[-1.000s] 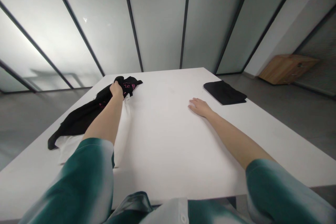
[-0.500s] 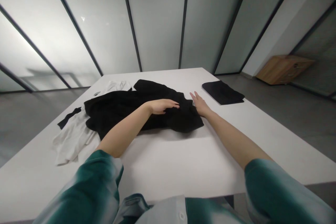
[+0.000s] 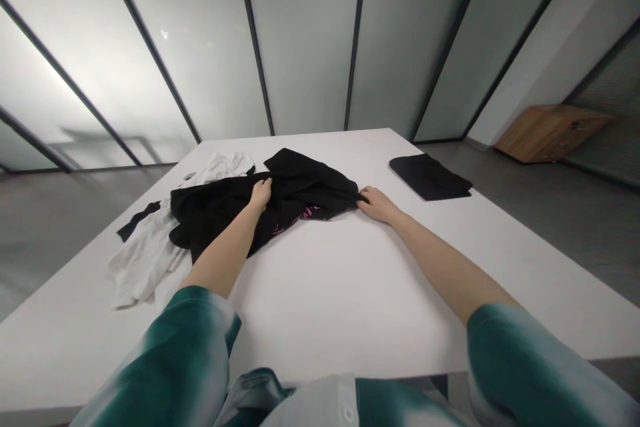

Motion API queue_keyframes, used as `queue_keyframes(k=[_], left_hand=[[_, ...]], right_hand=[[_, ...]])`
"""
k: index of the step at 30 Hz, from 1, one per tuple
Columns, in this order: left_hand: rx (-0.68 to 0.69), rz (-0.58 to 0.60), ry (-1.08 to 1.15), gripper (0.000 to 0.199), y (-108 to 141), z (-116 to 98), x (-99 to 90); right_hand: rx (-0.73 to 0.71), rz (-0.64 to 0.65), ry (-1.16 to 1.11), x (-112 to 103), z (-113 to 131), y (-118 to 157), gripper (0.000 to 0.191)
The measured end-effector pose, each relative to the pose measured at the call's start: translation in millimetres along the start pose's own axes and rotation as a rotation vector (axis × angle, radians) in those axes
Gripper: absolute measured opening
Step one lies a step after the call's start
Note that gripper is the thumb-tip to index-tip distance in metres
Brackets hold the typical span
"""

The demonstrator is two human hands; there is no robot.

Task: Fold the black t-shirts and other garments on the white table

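Left hand closed on crumpled black pink-printed garment; right hand fingers narrow, pinched its right corner (shallow hold). Risk noted: hard pull could slip corner, shifting white cloth beside garment.

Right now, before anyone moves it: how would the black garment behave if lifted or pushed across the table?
The black garment looks floppy: soft folds bunch where the left hand grips it. Its thin-looking edges suggest it is light. It may slide easily on the smooth white table.
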State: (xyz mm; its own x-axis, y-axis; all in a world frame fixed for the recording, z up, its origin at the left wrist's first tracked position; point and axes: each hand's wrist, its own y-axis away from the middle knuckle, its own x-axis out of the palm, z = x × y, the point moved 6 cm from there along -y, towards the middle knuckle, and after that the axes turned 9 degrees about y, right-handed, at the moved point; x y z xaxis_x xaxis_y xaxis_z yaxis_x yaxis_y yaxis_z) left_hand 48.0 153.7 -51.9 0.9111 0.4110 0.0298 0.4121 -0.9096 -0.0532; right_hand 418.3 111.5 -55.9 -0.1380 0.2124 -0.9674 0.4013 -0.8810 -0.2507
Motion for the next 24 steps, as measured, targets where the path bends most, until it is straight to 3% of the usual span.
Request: queue_keyframes(k=[5, 16, 20, 24], left_hand=[[0.075, 0.027, -0.141, 0.02, 8, -6, 5.5], [0.099, 0.037, -0.061, 0.019, 11, -4, 4.0], [0.11, 0.096, -0.196, 0.036, 17, -12, 14.3], [0.043, 0.21, -0.228, 0.028, 24, -25, 35.5]], right_hand=[[0.035, 0.005, -0.003, -1, 2, 3, 0.044], [0.015, -0.034, -0.063, -1, 0, 2, 0.026], [0.094, -0.164, -0.282, -17, -7, -1, 0.014], [0.346, -0.303, -0.65, -37, -29, -9, 0.012]])
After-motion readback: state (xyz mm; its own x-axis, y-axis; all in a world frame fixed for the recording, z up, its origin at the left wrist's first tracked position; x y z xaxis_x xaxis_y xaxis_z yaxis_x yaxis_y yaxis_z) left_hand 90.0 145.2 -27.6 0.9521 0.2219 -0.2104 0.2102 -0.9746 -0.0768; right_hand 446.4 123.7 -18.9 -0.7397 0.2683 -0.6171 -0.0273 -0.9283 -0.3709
